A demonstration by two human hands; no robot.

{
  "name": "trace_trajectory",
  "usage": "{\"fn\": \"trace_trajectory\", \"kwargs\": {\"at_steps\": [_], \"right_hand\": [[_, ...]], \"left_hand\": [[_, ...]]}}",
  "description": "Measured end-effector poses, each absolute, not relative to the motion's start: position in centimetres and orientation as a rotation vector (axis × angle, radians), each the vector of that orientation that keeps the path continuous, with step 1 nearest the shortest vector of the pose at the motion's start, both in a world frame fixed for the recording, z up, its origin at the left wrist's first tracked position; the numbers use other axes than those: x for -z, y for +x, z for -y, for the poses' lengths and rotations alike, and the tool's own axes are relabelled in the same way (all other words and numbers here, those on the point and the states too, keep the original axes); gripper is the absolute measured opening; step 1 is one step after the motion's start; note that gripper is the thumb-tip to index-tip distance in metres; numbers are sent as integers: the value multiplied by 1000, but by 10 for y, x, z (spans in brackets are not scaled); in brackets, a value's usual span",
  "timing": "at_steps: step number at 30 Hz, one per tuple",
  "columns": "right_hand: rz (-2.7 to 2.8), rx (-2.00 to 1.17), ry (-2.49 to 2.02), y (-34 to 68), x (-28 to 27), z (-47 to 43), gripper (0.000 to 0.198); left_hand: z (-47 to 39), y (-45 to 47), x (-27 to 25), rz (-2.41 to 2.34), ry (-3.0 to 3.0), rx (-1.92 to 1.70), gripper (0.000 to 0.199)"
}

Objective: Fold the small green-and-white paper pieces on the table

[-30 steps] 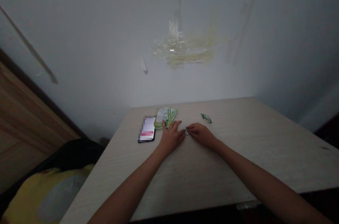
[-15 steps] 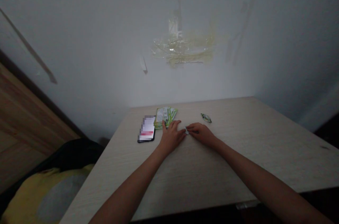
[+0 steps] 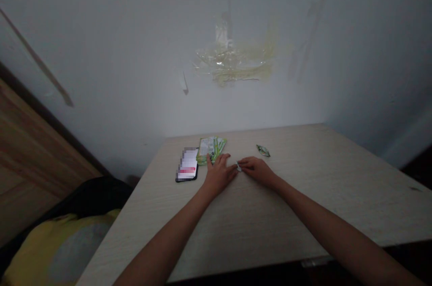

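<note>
I note the right hand (image 3: 258, 171) pinching a small pale piece (image 3: 239, 166) at the table (image 3: 337, 187), between the two hands; the left hand (image 3: 218, 174), outer fingers spread, meets it with its fingertips, though I cannot tell whether they close on it. So slight and largely covered a piece could, in my judgement, tear or spring loose under uneven pull. A sideways jerk of the left outer finger could also push the green packets (image 3: 207, 146) into the phone (image 3: 189, 164)

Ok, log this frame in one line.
left hand: at small pale piece | right hand: at same piece | table: phone beside green packets
</note>
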State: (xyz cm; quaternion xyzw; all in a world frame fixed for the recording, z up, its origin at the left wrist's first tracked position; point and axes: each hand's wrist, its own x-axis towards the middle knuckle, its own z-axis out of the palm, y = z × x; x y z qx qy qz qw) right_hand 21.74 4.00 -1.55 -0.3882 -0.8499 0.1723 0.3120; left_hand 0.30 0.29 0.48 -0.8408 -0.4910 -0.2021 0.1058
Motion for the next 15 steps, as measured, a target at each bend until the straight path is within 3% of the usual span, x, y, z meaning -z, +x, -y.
{"fn": "trace_trajectory", "kwargs": {"at_steps": [15], "right_hand": [[2071, -390, -1073, 217, 20, -38, 27]], "left_hand": [[1, 0, -1, 1566, -2491, 639, 27]]}}
